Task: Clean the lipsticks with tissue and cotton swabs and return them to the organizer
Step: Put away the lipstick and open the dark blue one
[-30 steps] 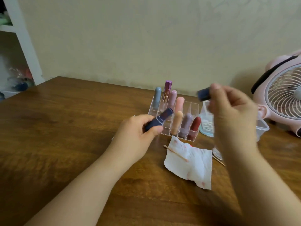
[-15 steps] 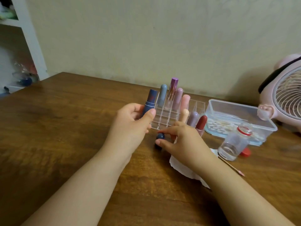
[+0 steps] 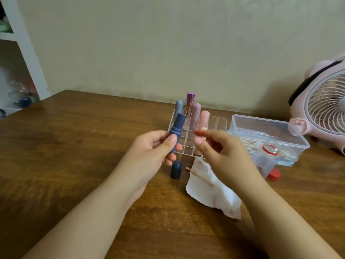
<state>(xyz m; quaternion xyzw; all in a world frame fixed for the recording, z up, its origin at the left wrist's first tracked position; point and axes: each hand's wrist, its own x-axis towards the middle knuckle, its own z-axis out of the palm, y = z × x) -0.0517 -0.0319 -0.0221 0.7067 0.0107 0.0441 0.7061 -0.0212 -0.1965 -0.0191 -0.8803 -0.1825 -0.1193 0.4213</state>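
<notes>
Navy lipstick (image 3: pixel 175 132) stands uncapped in the left hand (image 3: pixel 155 149), fingers curled around it; right hand (image 3: pixel 217 147) hovers beside, fingers loosely curled, empty; cap (image 3: pixel 176 170) upright on bench (image 3: pixel 74 146).

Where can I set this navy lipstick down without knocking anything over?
Bare wood lies left of the navy cap and the organizer, out to the table edge. It is crowded to the right: tissue, small bottle, red lid, swab box.
</notes>
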